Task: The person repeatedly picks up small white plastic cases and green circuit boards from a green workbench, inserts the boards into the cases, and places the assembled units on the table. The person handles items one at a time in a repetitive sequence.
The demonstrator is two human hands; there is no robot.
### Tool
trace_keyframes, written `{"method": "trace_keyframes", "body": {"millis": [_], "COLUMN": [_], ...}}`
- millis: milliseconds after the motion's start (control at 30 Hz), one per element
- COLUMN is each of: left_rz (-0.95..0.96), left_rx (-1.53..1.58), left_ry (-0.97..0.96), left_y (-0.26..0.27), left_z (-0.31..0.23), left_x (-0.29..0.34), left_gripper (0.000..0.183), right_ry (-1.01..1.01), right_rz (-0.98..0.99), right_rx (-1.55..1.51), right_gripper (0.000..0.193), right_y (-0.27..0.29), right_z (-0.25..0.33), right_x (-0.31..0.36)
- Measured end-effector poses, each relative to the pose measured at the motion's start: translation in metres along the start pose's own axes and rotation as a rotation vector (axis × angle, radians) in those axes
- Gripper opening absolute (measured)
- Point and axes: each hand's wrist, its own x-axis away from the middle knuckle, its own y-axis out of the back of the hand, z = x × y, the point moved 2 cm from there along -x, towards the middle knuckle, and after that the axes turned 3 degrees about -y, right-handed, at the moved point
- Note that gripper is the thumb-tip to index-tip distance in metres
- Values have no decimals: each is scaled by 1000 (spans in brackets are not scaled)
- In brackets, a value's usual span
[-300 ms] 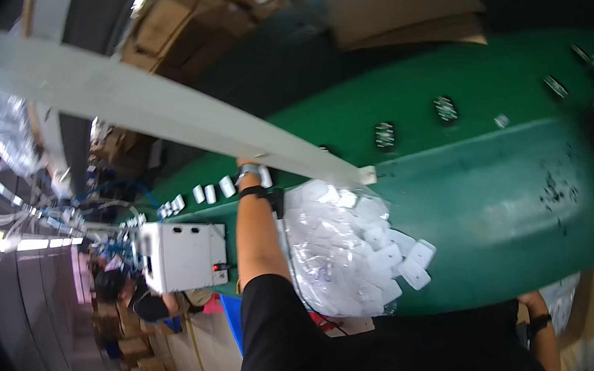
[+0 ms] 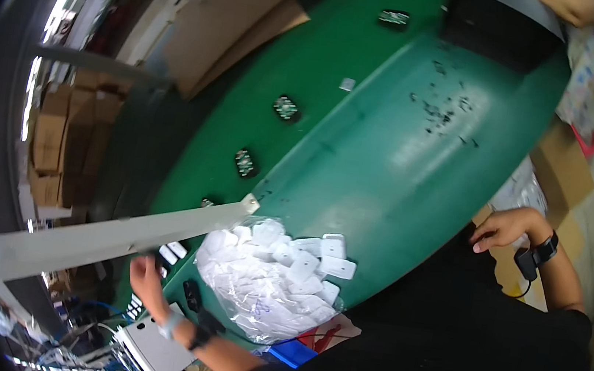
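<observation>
My left hand [image 2: 144, 279] is over the green belt at the lower left, beside several small white plastic pieces [image 2: 173, 252]. Its fingers are blurred and partly turned away, so whether it holds anything does not show. My right hand [image 2: 505, 230] is by the table's near edge at the right, fingers loosely bent and apart, with nothing seen in it. Between the hands, a clear plastic bag [image 2: 253, 302] lies on the table, full of white rounded plastic covers [image 2: 304, 266]. Some covers spill out of its right side.
A pale metal bar [image 2: 120, 238] crosses above the belt. Circuit boards [image 2: 286, 108] are spaced along the belt [image 2: 328, 48]. Small dark bits [image 2: 443, 114] lie scattered on the green table [image 2: 380, 173]. A white box-shaped machine [image 2: 157, 346] stands lower left; another person's arm [image 2: 574, 8] shows top right.
The view has swung toward the right. My left hand, partly behind the metal bar before, now shows fully on its near side. My right hand has come further into view.
</observation>
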Motion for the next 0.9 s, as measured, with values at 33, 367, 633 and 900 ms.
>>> {"method": "trace_keyframes", "body": {"millis": [33, 367, 633, 900], "left_rz": [-58, 608, 553, 187], "left_rx": [131, 186, 93, -258], "left_ry": [-93, -807, -892, -589], "left_y": [2, -231, -256, -195], "left_z": [-23, -217, -224, -147], "left_x": [39, 250, 262, 249], "left_gripper": [15, 27, 31, 33], "right_ry": [89, 356, 447, 389], "right_rz": [32, -1355, -1404, -1457], "right_rx": [-86, 116, 397, 430], "right_gripper": [47, 7, 9, 9], "right_y": [2, 88, 86, 83], "right_z": [20, 35, 32, 28], "right_x": [17, 21, -2, 3]}}
